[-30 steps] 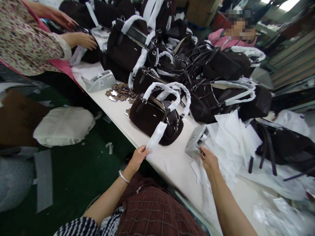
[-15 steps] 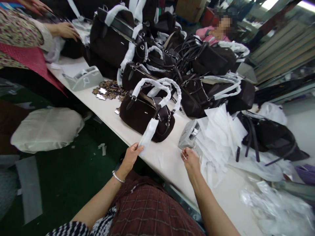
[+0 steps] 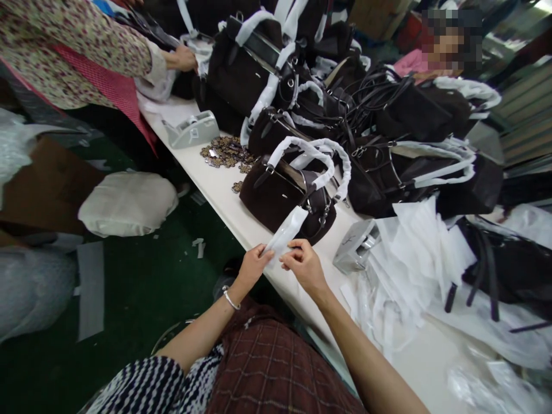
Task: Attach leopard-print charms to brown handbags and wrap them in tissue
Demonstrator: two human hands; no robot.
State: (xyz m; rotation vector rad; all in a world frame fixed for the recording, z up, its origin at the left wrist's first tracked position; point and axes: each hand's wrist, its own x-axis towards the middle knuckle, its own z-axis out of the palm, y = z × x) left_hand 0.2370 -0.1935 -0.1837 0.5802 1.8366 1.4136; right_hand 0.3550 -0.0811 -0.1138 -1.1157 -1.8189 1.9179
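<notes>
A dark brown handbag [image 3: 276, 192] with white-wrapped handles stands near the table's front edge. From it a strap wrapped in white paper [image 3: 287, 227] stretches toward me. My left hand [image 3: 254, 265] pinches the lower end of this wrapped strap between thumb and fingers. Against the right side of the wrapping is my right hand [image 3: 304, 264], its thumb and fingers closed together; whatever they hold is too small to make out. A tape dispenser [image 3: 351, 247] sits to the right of the bag, beside a pile of white paper sheets [image 3: 418, 253].
Several more dark handbags [image 3: 241, 75] crowd the back of the table [image 3: 207, 184]. Metal flower-shaped tags [image 3: 226, 150] and another tape dispenser [image 3: 194, 129] lie on the left. A co-worker's hand [image 3: 183, 58] is at the far left. Clear plastic [image 3: 495, 382] lies front right.
My right hand has moved left from beside the tape dispenser to the wrapped strap. My left hand still grips the strap end. The view has shifted left.
</notes>
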